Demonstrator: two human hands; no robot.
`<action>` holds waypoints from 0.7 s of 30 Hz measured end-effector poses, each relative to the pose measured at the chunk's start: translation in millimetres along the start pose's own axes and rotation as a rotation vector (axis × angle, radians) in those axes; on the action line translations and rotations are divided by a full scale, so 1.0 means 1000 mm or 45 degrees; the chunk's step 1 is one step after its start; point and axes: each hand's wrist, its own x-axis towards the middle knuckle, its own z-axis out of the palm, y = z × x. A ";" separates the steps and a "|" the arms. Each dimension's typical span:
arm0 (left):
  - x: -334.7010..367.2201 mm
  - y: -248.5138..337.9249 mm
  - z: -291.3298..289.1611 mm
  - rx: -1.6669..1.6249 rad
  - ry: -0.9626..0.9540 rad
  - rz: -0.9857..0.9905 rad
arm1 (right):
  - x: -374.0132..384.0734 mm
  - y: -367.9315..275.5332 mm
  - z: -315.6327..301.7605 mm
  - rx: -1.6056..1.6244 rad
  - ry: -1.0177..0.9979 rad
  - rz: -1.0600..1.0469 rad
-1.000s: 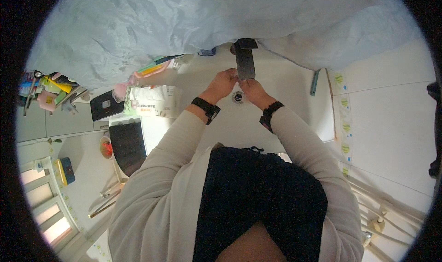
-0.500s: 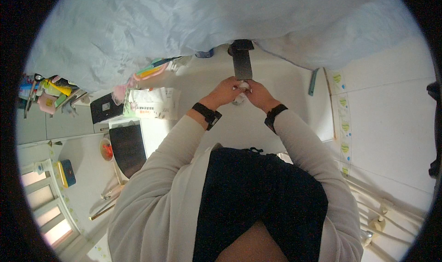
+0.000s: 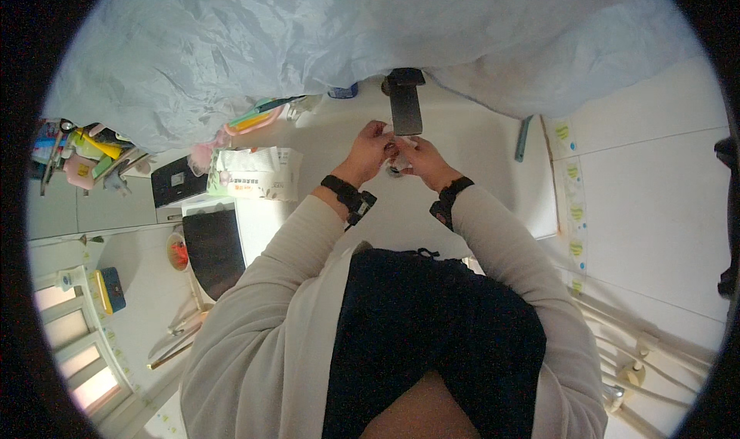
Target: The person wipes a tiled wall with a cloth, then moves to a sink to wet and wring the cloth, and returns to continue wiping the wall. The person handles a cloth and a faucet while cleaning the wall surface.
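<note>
My left hand [image 3: 370, 152] and my right hand [image 3: 425, 163] meet over the white basin [image 3: 478, 185], just below the spout of a black faucet [image 3: 406, 107]. Between their closed fingers is a small, thin, crumpled white piece [image 3: 399, 160], like tissue or cloth; its exact kind is too small to tell. Both hands pinch it, the left slightly farther from me than the right. Beneath it, the round metal drain [image 3: 395, 171] shows partly. A black band with a small device circles each wrist.
Left of the basin lies a white soft package [image 3: 258, 178] with printing, beside a pink mesh puff [image 3: 202, 158]. A dark green bar-shaped tool [image 3: 523, 138] rests at the right rim. A blue container [image 3: 343, 91] stands behind. A pale plastic sheet [image 3: 308, 38] hangs across the far side.
My left hand has shifted slightly up and left, its fingers lifting. The right hand has turned a little, and more of the drain shows beneath the white piece.
</note>
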 end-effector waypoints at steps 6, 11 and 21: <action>-0.013 0.007 -0.001 1.227 -0.233 0.209 | 0.009 0.002 -0.011 0.208 0.203 -0.221; -0.013 0.006 -0.007 1.354 -0.320 0.570 | 0.006 -0.005 0.000 0.413 -0.015 -0.030; -0.018 0.034 -0.021 1.279 0.261 0.515 | 0.013 -0.009 0.006 0.383 0.027 0.044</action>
